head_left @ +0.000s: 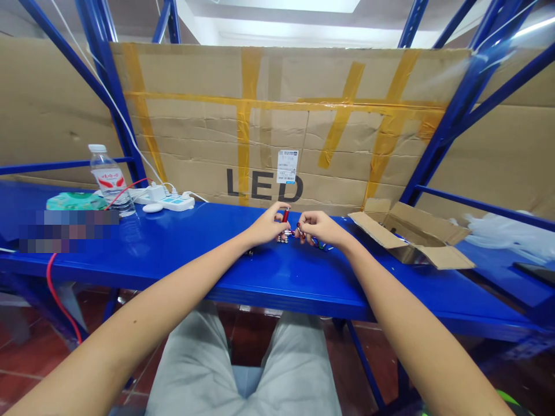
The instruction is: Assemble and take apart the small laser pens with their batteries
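Observation:
My left hand (265,225) is closed around a slim red cylinder (285,215) with a shiny top end, which stands nearly upright between thumb and fingers. Just to its right, my right hand (321,227) pinches a small red and silver piece (300,230), too small to name for certain. The two hands are close together, low over the blue tabletop (208,231). Several small silver round parts (282,238) lie under the left fingers. Beside and below my right hand are small coloured metallic parts (321,245), partly hidden by it.
An open cardboard box (411,231) stands to the right, with clear plastic bags (511,237) beyond it. At left are a water bottle (110,179), a green packet (73,201) and a white power strip (177,202) with cables. A large cardboard sheet (195,138) closes off the back.

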The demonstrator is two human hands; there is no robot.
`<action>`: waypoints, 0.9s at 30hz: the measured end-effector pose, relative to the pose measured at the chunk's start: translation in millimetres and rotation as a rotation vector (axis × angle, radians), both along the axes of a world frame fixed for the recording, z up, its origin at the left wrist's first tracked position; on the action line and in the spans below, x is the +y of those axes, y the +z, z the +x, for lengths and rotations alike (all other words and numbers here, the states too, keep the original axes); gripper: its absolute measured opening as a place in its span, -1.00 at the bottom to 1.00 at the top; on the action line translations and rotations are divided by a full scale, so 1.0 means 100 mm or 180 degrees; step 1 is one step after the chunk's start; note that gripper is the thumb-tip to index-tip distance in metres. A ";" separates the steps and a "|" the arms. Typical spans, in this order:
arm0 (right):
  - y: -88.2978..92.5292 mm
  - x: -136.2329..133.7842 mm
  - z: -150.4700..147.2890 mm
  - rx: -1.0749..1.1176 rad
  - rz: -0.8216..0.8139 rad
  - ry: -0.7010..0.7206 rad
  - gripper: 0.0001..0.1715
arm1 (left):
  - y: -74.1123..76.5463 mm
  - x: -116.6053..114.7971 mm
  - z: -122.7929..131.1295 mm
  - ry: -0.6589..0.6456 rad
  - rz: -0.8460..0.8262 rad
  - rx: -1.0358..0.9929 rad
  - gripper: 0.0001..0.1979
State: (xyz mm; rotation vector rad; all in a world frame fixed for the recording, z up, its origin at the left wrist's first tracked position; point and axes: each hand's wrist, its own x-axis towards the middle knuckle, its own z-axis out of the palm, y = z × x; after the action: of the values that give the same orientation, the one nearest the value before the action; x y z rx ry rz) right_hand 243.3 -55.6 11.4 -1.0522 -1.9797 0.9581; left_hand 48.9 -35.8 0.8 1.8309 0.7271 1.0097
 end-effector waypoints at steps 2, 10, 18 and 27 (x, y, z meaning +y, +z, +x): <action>-0.01 0.02 -0.02 0.0181 -0.0024 -0.0041 -0.93 | -0.03 0.02 0.00 -0.0028 0.0138 0.0097 -0.61; -0.10 0.07 -0.17 0.0881 -0.0190 -0.0246 -0.81 | -0.12 0.09 -0.02 0.0435 0.0937 0.0619 -0.74; -0.16 0.10 -0.15 0.0299 0.0187 -0.0008 -0.64 | -0.07 0.01 -0.03 0.0518 0.1138 0.0928 -0.81; -0.22 0.12 -0.16 -0.0286 0.0553 -0.0470 -0.77 | -0.08 0.00 -0.03 0.0543 0.1165 0.0946 -0.80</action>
State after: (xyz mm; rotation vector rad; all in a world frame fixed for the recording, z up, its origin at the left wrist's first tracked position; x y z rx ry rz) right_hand 227.4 -43.4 -10.5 -1.1413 -1.9862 0.6583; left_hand 46.3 -35.8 -6.8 2.3009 0.9365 1.0428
